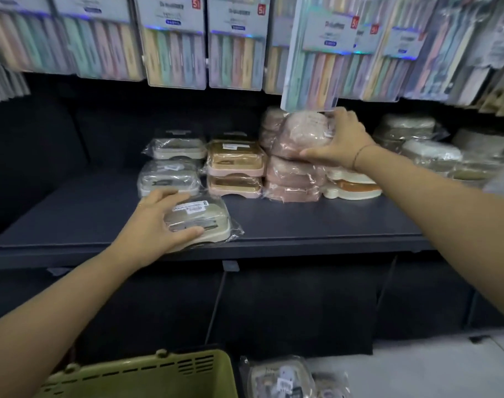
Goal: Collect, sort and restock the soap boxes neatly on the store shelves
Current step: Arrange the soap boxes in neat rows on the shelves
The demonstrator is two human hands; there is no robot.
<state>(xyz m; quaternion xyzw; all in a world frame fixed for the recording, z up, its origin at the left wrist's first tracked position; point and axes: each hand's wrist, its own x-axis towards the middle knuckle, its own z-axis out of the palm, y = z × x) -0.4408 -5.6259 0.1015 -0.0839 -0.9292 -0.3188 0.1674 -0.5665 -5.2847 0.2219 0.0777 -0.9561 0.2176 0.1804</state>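
Soap boxes (233, 168), each sealed in clear film, lie at several depths.

Nearest, 6 o'clock: loose wrapped boxes (279, 380) on the floor, just beside a green basket (159, 374) at 7 o'clock. Basket contents not visible.

Mid, 8 o'clock: left hand (156, 222) on a cream box (207, 222) at the front edge of the dark shelf (331, 225). Grip: thumb along the near side, fingers curled over the far side, box held between them. Forearm reaches up from low left.

Behind, 10 o'clock: grey-cream stack (170, 173). Just beside it, toward 12 o'clock, the tan-lidded stack.

Far, 2 o'clock: right hand (342, 139) on a pink box (299, 136) atop the pink stack (293, 182). Grip: thumb at the lower near edge, fingers wrapped over the top. Arm stretched long from low right. White-and-orange boxes (351, 185) sit under that forearm. Paler boxes (405, 130) at 3 o'clock are blurred. Hanging pastel packs (176, 53) fill 12 o'clock; one hangs right above the pink box.

Handling, judged: light, stiff plastic shells. The film looks slick and slack at the corners, so a stack may slide. Best hold is across the shell's two sides, thumb opposing fingers, never by loose film.
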